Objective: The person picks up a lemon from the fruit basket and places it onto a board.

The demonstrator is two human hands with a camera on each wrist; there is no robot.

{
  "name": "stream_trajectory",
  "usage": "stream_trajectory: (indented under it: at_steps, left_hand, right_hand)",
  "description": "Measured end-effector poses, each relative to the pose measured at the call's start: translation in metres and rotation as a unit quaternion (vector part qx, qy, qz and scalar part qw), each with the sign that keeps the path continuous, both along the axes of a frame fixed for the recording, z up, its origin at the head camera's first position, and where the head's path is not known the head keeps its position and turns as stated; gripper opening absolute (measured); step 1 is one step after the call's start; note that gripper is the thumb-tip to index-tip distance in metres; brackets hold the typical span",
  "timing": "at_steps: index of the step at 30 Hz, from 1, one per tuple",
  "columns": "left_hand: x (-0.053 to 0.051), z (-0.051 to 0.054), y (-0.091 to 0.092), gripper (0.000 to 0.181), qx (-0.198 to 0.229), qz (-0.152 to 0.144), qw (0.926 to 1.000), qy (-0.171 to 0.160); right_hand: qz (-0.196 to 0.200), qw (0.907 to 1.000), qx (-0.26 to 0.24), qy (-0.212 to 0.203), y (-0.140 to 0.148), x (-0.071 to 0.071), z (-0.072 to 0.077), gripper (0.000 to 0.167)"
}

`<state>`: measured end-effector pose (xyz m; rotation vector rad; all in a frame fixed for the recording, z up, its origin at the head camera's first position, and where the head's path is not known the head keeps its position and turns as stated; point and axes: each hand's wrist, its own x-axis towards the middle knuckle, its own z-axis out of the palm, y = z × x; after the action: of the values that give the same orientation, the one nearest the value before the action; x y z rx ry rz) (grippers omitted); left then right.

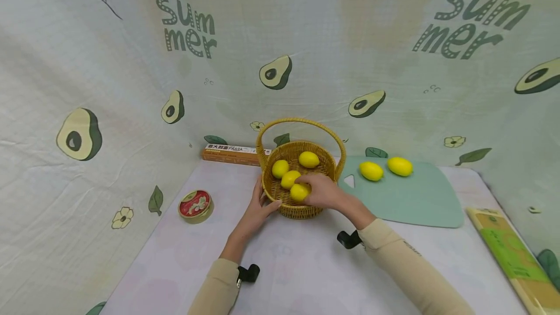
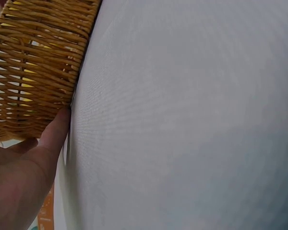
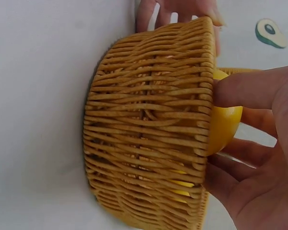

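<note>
Right hand: fingers curled round 1 lemon.
Left hand: spread, unclenched, against wicker basket side, apparently steadying it.

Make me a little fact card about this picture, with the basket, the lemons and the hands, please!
Wicker basket: upright on the table, handle up
Lemons inside: three, plus one held
Left hand: touches the basket's side
Right hand: grips a lemon at the basket's opening
Cutting board: green, two lemons on it
Also there: round tin, pasta box, green-labelled packet
</note>
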<state>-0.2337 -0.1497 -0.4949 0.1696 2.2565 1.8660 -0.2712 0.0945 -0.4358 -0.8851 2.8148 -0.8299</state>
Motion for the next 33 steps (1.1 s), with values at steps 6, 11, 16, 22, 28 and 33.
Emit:
stream_trajectory:
  at_steps: [6, 11, 16, 22, 28, 33]
  left_hand:
    - [0.000, -0.002, 0.001, 0.109, 0.005, 0.001, 1.0000, -0.004]
    - [0.001, -0.002, 0.003, 0.105, 0.009, 0.000, 1.0000, -0.002]
    - [0.001, 0.000, 0.003, 0.104, 0.016, 0.008, 0.9998, 0.002]
    - [0.000, 0.000, 0.002, 0.107, 0.011, 0.008, 0.9999, -0.002]
    - [-0.002, -0.004, 0.001, 0.103, 0.012, 0.014, 0.9998, 0.002]
    - [-0.002, -0.005, 0.002, 0.102, 0.019, 0.014, 0.9997, 0.003]
  right_hand:
    - [0.006, 0.9996, -0.004, 0.026, 0.013, 0.008, 0.009, 0.050]
    - [0.006, 0.9996, -0.003, 0.027, 0.029, 0.016, 0.017, 0.054]
    - [0.002, 0.9995, -0.013, 0.029, 0.044, 0.025, 0.026, 0.053]
    - [-0.013, 0.9994, -0.003, 0.031, 0.069, 0.033, 0.029, 0.049]
    - [-0.039, 0.9986, 0.006, 0.036, 0.096, 0.032, 0.020, 0.049]
    - [-0.052, 0.9969, 0.028, 0.052, 0.121, 0.026, 0.004, 0.048]
